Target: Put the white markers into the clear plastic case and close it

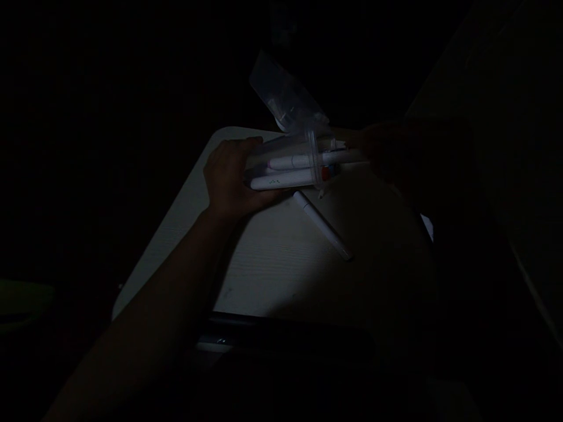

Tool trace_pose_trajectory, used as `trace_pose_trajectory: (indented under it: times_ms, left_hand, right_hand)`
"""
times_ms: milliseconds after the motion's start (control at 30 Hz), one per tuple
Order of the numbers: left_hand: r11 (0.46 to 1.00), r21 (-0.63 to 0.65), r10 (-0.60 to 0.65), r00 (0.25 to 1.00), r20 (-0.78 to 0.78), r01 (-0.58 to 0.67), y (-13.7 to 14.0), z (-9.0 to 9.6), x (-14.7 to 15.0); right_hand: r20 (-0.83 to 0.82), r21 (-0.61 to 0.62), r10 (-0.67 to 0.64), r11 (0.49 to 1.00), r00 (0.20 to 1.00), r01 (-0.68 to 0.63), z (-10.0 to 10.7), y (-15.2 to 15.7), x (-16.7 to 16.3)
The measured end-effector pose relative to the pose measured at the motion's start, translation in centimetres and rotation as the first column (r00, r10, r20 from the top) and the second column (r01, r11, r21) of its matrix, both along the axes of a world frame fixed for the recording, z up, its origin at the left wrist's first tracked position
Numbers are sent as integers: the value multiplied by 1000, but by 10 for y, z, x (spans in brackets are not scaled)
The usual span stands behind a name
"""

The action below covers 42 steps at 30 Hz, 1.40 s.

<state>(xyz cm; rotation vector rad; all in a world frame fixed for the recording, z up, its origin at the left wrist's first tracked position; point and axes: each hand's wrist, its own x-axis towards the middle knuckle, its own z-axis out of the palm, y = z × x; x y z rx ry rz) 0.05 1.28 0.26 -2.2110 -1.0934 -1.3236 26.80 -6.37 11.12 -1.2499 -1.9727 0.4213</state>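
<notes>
My left hand (226, 179) is wrapped round a clear plastic container (281, 145), lying on its side with its mouth to the right. Several white markers (284, 178) are inside it, and a small orange part (325, 173) shows at the mouth. Its clear lid or flap (285, 94) stands up behind. Deep in shadow, my right hand (380, 143) is at the mouth, closed at the outer end of a white marker (345, 156) that reaches out of the container; its fingers are barely visible. Another white marker (323, 225) lies loose on the tabletop, below the mouth.
The pale wood-grain tabletop (264, 258) has rounded corners. A dark bar-like object (285, 334) runs along its near edge. Something green (24, 299) shows low at the left. A small white piece (426, 227) lies at the right. Most surroundings are too dark to make out.
</notes>
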Motion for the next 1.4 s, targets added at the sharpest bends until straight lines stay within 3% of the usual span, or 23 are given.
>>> trace_pose_trajectory:
  times_ms: [133, 233, 633, 767, 933, 1100, 1200, 1300, 1400]
  left_hand:
    - [999, -48, -4, 998, -59, 1, -2, 2, -1]
    - [1000, -12, 25, 996, -84, -26, -3, 3, -1]
    - [996, -83, 6, 995, -102, -14, -5, 4, -3]
    - [988, -155, -11, 995, -103, -5, -5, 4, -3]
    - [992, -129, -29, 995, -95, 16, -6, 3, -4]
    - [980, -199, -6, 991, -130, -20, -8, 5, -4]
    - [986, -164, 2, 993, -117, -21, -7, 4, -4]
    - [994, -104, 8, 997, -81, -16, -6, 2, -3]
    - [996, -81, 30, 998, -61, -35, -5, 0, -1]
  right_hand:
    - [2, 57, 93, 994, 996, -93, -4, -2, -11]
    - [30, 80, 154, 984, 988, -156, -7, -3, -16]
    - [120, -91, 228, 972, 966, -218, -16, 1, -24]
    - [254, -106, 211, 976, 944, -189, -15, -1, -27]
    - [482, -109, 120, 991, 868, -77, -11, -9, -34]
    - [579, -96, 68, 995, 813, -15, -7, -15, -41]
    - [546, -73, 48, 997, 837, -9, -10, -15, -40]
    - [393, 42, -2, 999, 920, -16, -12, -14, -31]
    - [213, 144, -162, 981, 964, 133, -10, -14, -17]
